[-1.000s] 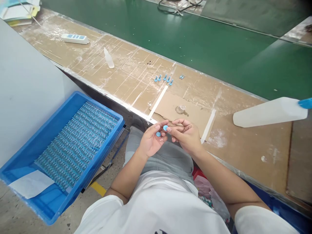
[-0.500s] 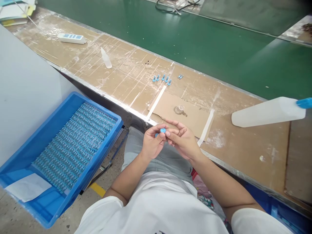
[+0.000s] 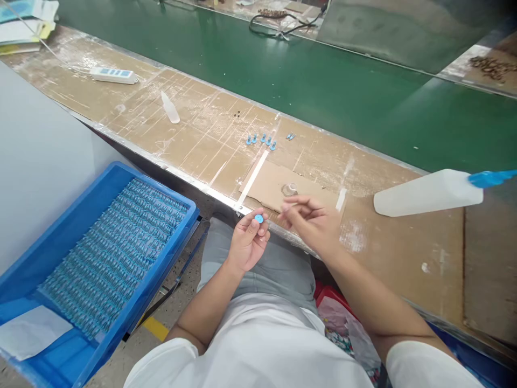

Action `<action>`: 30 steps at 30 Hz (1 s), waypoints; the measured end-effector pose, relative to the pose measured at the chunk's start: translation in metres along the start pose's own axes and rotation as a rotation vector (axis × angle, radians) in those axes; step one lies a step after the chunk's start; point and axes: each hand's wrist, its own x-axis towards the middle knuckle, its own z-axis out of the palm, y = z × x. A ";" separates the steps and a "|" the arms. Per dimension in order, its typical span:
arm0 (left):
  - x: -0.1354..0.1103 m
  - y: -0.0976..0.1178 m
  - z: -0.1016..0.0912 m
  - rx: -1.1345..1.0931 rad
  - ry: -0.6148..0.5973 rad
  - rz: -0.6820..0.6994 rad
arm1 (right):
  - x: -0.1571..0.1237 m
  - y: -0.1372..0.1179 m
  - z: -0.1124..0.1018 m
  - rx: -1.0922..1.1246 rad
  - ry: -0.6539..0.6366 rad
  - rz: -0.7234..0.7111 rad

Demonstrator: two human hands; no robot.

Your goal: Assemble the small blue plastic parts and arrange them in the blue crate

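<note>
One blue disc (image 3: 259,218), facing viewer, long axis hidden

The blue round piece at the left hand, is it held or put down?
Held: the left hand has the blue round piece between its thumb and fingers.

Bench (image 3: 407,258), far left end: papers (image 3: 24,33) in an uneven stack, white with blue and yellow showing. Near them, a white power strip (image 3: 113,75) with blue faces; a pale cord (image 3: 44,45) crosses the papers. Green surface (image 3: 343,97) runs along the bench's far side, pale specks scattered on it. Beyond: black cable (image 3: 264,33), looped. Upper right: small brown pieces (image 3: 490,67), heaped, identity unclear. Right: large white bottle (image 3: 428,193), blue nozzle (image 3: 493,179). Left: plain white panel (image 3: 40,134). Speckled floor carries a yellow stripe (image 3: 155,327). Lower right: red container (image 3: 341,298), plastic bag (image 3: 361,339) inside.
</note>
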 end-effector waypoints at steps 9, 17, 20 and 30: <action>0.010 0.004 -0.006 -0.035 0.047 -0.007 | 0.213 0.075 -0.064 -0.898 0.125 -0.442; 0.015 0.007 -0.008 -0.018 0.070 0.011 | 0.279 0.096 -0.065 -1.129 -0.119 -0.533; 0.017 0.009 -0.011 -0.017 0.076 0.013 | 0.278 0.100 -0.070 -1.114 -0.139 -0.494; 0.017 0.004 -0.012 -0.040 0.064 -0.039 | 0.214 0.081 -0.088 -0.956 -0.132 -0.145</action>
